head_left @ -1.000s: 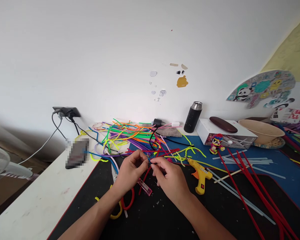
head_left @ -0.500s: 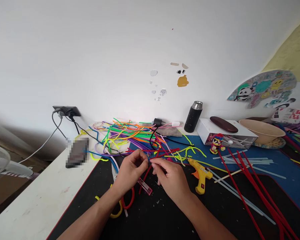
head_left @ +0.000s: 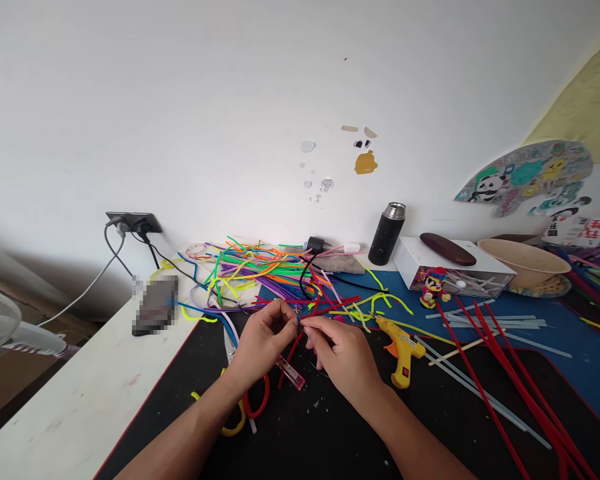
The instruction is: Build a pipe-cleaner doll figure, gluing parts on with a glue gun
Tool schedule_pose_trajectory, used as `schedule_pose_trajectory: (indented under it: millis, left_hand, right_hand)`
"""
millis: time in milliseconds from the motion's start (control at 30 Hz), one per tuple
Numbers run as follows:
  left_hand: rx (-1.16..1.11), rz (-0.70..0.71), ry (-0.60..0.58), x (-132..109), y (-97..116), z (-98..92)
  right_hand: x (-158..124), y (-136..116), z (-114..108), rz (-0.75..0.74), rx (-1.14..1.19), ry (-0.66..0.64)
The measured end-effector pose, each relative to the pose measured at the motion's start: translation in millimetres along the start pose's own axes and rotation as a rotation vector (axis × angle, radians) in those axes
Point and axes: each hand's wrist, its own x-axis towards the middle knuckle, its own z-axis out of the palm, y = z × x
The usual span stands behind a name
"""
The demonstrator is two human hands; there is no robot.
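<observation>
White wall (head_left: 220,133) stands behind the desk (head_left: 55,407), where little has just changed, suggesting slow, fine work: the left hand (head_left: 261,341), fingers almost closed, seems to pinch a blue piece (head_left: 299,319) above the mat (head_left: 310,440), while the right hand (head_left: 344,352) bends beside it, its grip unclear.

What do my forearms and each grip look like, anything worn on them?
The left forearm and right forearm show no sleeve, watch or bracelet. The left grip and right grip are ungloved human hands, with no rings or markings visible.
</observation>
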Motion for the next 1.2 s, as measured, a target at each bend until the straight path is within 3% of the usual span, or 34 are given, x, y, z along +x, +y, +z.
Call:
schedule_pose_trajectory:
  millis: [400, 567, 700, 1200]
  left_hand:
    - [-0.106, -0.041, 0.000, -1, 7, 1.7]
    - [-0.193, -0.079, -0.090, 1, 12, -0.5]
    - [-0.232, -0.095, -0.095, 4, 17, -3.9]
    - [-0.277, -0.171, -0.180, 7, 22, -8.2]
  right_hand:
    - [0, 1, 0, 0.161, 0.182, -0.068]
    - [0, 1, -1, 0.180, 0.225, -0.069]
    - [1, -1, -3, 0.220, 0.287, -0.073]
    - [0, -3, -4, 0.198, 0.270, -0.111]
